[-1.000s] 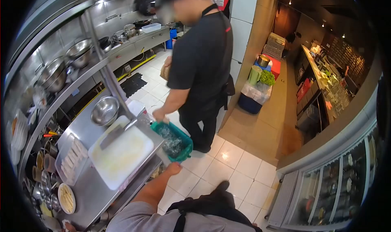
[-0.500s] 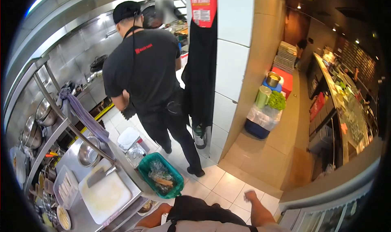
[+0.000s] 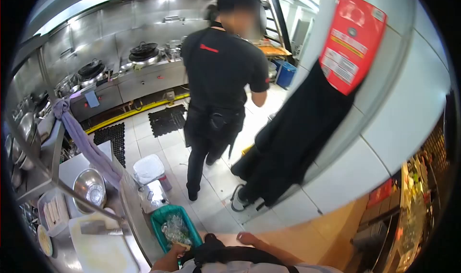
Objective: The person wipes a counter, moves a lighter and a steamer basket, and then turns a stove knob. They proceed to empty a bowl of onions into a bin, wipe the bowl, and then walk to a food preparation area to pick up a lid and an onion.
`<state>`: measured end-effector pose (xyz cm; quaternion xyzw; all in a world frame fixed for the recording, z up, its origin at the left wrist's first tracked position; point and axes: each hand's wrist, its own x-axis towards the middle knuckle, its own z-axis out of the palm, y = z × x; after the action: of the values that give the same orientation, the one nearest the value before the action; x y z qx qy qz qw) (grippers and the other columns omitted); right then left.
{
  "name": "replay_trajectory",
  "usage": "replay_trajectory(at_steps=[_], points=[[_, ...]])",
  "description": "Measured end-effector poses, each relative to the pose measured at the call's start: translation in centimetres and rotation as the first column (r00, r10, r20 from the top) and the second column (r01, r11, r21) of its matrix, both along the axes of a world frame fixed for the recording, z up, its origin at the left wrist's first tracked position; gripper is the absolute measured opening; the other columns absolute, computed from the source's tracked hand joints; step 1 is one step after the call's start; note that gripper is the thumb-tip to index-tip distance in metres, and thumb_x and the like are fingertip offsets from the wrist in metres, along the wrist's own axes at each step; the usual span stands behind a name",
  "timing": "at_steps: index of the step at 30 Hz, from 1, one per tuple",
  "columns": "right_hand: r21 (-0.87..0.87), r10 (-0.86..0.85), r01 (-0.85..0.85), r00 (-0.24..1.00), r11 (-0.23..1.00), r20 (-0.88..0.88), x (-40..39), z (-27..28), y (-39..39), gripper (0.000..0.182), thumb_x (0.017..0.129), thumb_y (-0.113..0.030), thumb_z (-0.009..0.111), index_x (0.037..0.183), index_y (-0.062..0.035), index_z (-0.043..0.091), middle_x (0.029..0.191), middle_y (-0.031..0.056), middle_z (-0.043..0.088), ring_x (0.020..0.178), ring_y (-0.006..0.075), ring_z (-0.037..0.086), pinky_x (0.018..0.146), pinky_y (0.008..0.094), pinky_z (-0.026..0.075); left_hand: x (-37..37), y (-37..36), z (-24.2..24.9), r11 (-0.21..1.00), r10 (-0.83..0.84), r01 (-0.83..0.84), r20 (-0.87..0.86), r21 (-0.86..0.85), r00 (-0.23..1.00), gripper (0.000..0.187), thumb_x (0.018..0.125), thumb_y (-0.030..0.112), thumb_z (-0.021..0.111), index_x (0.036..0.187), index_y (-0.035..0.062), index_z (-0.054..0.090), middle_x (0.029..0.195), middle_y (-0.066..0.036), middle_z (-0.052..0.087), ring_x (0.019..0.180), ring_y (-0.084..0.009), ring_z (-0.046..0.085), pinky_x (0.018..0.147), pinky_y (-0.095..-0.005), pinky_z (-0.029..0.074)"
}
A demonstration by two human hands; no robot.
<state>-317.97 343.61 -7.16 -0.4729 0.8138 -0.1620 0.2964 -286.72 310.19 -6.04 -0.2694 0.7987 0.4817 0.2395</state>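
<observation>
My left hand [image 3: 178, 250] is low at the near edge of a green-lined bin [image 3: 193, 229]. Its fingers are curled, with a small pale bit at them that I cannot make out. Crumpled clear plastic [image 3: 174, 229] lies in the bin. On the other side of my dark apron, my right hand [image 3: 247, 238] hangs over the floor with fingers curled in; no object shows in it.
A person in black [image 3: 223, 71] walks ahead. At left, a steel counter bears a white cutting board [image 3: 98, 251], a cleaver [image 3: 96, 228] and a metal bowl [image 3: 90, 191]. A white-lidded tub [image 3: 149, 169] stands beyond the bin. A tiled pillar [image 3: 370, 129] with black cloth [image 3: 293, 138] rises at right.
My view has swung left and forward, so the pillar looms larger and the stoves show. The person ahead has stepped further on. My left hand is now beside the bin.
</observation>
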Motion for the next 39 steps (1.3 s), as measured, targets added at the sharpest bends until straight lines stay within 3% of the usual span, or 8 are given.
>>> replay_trajectory(at_steps=[1,3,4,5,11,19,25,39], points=[[0.183,-0.078,0.044,0.980,0.982,0.183,0.0,5.7,-2.5,0.036,0.088,-0.036,0.057,0.110,-0.0099,0.067,0.107,0.0154,0.069,0.103,0.0354,0.064,0.091,0.0453,0.049,-3.2,-3.3,0.6,0.719,-0.600,0.595,0.111,-0.361,0.792,0.033,0.089,0.039,0.054,0.093,0.0104,0.069,0.086,-0.019,0.070,0.092,-0.0361,0.067,0.081,-0.0548,0.050],[0.298,0.031,-0.092,0.979,0.950,0.202,-2.1,4.3,-6.1,0.037,0.087,-0.039,0.058,0.113,-0.0131,0.067,0.108,0.0142,0.069,0.105,0.0343,0.064,0.091,0.0444,0.050,-10.8,-6.6,1.8,0.980,-0.061,0.098,0.206,-0.176,0.977,0.032,0.090,0.036,0.052,0.094,0.0096,0.069,0.086,-0.021,0.069,0.094,-0.0380,0.066,0.080,-0.0542,0.050],[0.254,-0.015,-0.027,0.987,0.967,0.161,-3.0,5.9,-8.1,0.037,0.088,-0.041,0.058,0.113,-0.0144,0.067,0.109,0.0124,0.069,0.104,0.0329,0.065,0.091,0.0448,0.050,-14.3,-8.9,1.0,0.777,-0.466,0.455,0.089,-0.435,0.880,0.036,0.088,0.040,0.057,0.099,0.0085,0.070,0.090,-0.020,0.070,0.093,-0.0360,0.067,0.082,-0.0494,0.051],[0.204,-0.064,0.038,0.991,0.978,0.120,-4.9,7.4,-10.3,0.037,0.089,-0.043,0.059,0.113,-0.0156,0.068,0.110,0.0107,0.070,0.103,0.0315,0.065,0.090,0.0452,0.050,-18.2,-9.5,5.0,0.966,0.242,-0.237,0.043,-0.100,0.969,0.038,0.086,0.040,0.062,0.101,0.0060,0.071,0.090,-0.019,0.071,0.087,-0.0339,0.068,0.080,-0.0434,0.053],[0.191,0.164,-0.232,0.934,0.954,0.319,-17.6,6.3,-25.0,0.041,0.091,-0.045,0.057,0.119,-0.0147,0.065,0.118,0.0118,0.067,0.111,0.0307,0.062,0.097,0.0398,0.047,-40.0,-16.2,16.2,0.876,0.459,-0.340,-0.378,0.341,0.804,0.038,0.090,0.036,0.063,0.106,0.0016,0.068,0.091,-0.014,0.071,0.084,-0.0206,0.069,0.078,-0.0341,0.053],[0.292,0.296,-0.363,0.922,0.885,0.250,-42.8,1.7,-43.1,0.046,0.085,-0.043,0.058,0.112,-0.0084,0.070,0.113,0.0164,0.069,0.104,0.0332,0.065,0.092,0.0411,0.051,-40.1,-33.5,4.7,0.540,-0.802,0.812,0.156,-0.223,0.576,0.042,0.094,0.041,0.047,0.099,0.0066,0.070,0.104,-0.022,0.068,0.095,-0.0408,0.065,0.085,-0.0515,0.051],[0.445,-0.355,0.233,0.910,0.865,0.214,-62.3,5.3,-48.4,0.036,0.089,-0.035,0.058,0.109,-0.0076,0.070,0.084,0.0091,0.072,0.068,0.0202,0.068,0.060,0.0345,0.057,-35.6,-41.2,5.8,0.831,0.545,-0.521,-0.097,0.192,0.833,0.025,0.080,0.030,0.060,0.092,0.0096,0.066,0.102,-0.014,0.068,0.095,-0.0338,0.065,0.075,-0.0491,0.053],[0.498,-0.869,0.733,0.266,0.463,0.417,-77.9,5.6,-50.9,0.035,0.094,-0.028,0.053,0.116,-0.0019,0.061,0.100,0.0161,0.070,0.081,0.0310,0.071,0.067,0.0430,0.059,-85.1,-78.1,2.4,0.771,-0.466,0.569,0.358,-0.284,0.809,0.042,0.092,0.039,0.047,0.098,0.0052,0.071,0.095,-0.019,0.070,0.089,-0.0358,0.067,0.080,-0.0466,0.052]])
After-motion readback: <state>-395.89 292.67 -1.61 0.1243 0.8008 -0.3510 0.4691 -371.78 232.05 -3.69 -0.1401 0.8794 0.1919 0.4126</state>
